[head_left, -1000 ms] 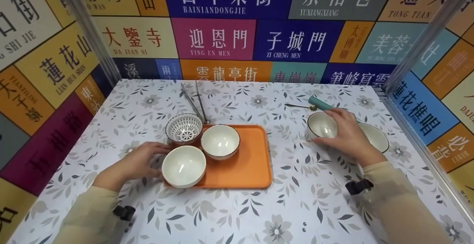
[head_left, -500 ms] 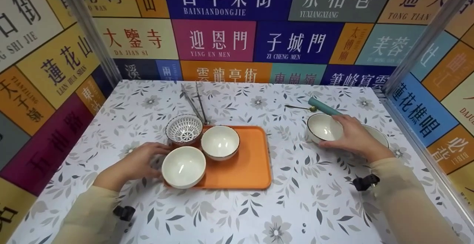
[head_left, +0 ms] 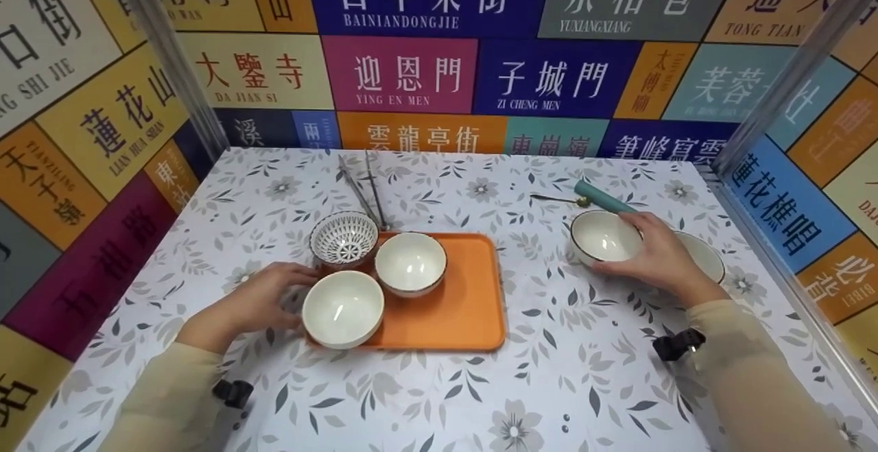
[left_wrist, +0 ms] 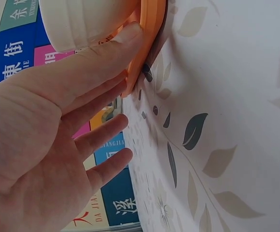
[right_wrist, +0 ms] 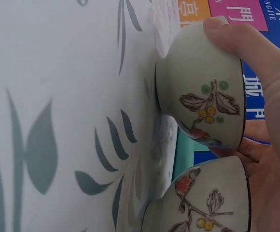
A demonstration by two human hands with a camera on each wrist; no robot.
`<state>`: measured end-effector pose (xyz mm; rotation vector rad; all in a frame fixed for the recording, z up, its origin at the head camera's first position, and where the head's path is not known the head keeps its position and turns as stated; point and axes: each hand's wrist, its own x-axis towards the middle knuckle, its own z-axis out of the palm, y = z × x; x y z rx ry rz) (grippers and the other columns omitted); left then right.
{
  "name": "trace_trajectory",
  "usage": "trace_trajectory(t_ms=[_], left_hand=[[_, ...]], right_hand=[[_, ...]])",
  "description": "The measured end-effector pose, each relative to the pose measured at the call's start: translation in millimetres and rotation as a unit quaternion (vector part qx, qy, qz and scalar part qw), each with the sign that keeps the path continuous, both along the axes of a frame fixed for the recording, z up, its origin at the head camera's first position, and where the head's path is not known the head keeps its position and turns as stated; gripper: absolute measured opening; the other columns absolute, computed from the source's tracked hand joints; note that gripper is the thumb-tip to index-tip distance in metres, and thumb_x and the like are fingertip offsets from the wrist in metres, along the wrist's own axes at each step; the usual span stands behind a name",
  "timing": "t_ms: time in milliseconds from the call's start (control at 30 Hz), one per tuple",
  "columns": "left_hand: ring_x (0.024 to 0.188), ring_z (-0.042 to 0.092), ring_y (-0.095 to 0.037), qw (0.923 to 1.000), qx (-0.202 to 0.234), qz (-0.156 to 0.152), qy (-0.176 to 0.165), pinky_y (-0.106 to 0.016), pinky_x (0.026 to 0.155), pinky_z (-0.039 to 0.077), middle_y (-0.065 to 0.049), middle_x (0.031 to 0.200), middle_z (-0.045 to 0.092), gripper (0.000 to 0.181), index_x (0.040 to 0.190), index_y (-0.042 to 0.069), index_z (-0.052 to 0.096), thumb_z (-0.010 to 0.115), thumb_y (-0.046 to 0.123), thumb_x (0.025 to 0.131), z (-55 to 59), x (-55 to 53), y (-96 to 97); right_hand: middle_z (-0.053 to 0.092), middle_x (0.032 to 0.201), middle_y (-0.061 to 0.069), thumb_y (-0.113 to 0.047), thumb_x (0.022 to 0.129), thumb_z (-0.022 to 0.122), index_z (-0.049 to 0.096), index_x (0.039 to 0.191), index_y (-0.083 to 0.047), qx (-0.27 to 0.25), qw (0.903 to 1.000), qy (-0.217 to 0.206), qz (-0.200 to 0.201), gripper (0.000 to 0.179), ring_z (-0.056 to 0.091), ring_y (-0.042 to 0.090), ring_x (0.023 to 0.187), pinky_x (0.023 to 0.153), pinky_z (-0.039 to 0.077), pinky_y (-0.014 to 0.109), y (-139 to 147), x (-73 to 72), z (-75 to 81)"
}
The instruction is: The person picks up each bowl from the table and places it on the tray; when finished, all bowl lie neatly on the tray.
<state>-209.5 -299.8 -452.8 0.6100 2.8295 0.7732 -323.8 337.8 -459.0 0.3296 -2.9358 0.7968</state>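
The right hand (head_left: 655, 256) has its grip curled round a white bowl (head_left: 603, 236) on the flowered counter (head_left: 549, 370), beside a second bowl (head_left: 706, 254), while the left hand (head_left: 257, 301) rests straight-fingered, holding nothing, against the orange tray (head_left: 466, 308).

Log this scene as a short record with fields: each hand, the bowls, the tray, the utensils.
left hand: left hand open, fingers straight against the orange tray edge, beside the near white bowl
right hand: right hand grips the painted bowl on the table
second painted bowl: second painted bowl right beside the gripped one, partly hidden by the hand
tray: holds three bowls: near white bowl, white bowl, patterned bowl
utensils: tongs behind the tray; teal-handled spoon behind the painted bowl
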Motion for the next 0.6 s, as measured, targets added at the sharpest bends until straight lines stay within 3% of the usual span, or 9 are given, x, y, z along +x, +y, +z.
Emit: trace_trajectory(t_ms=[333,467,600], left_hand=[[0.135,0.050,-0.047,1.0000,0.001,-0.003,0.006,-0.068,0.116,0.035,-0.018,0.139,0.064,0.066,0.129,0.003,0.071,0.091,0.012,0.067,1.5,0.5,-0.2],[0.135,0.050,-0.046,1.0000,-0.002,-0.003,0.009,-0.067,0.116,0.036,-0.018,0.139,0.064,0.067,0.129,0.002,0.070,0.091,0.014,0.066,-0.6,0.3,-1.3],[0.135,0.050,-0.046,1.0000,-0.006,0.001,0.004,-0.066,0.116,0.036,-0.018,0.139,0.064,0.065,0.129,0.001,0.070,0.090,0.011,0.067,-1.9,-0.7,-0.4]], right_hand=[[0.045,0.152,0.023,-0.054,0.059,0.097,0.045,0.153,-0.002,-0.025,0.9988,0.036,0.023,0.119,0.044,0.048,0.139,0.112,0.038,0.069,-29,13.6,3.2],[0.047,0.150,0.018,-0.049,0.057,0.100,0.047,0.152,-0.004,-0.035,0.9971,0.047,0.047,0.117,0.045,0.044,0.139,0.111,0.040,0.068,-51,24.6,1.2],[0.048,0.150,0.014,-0.046,0.054,0.102,0.049,0.151,-0.006,-0.077,0.9936,0.032,0.077,0.117,0.047,0.040,0.138,0.113,0.040,0.065,-74,40.6,-5.0]])
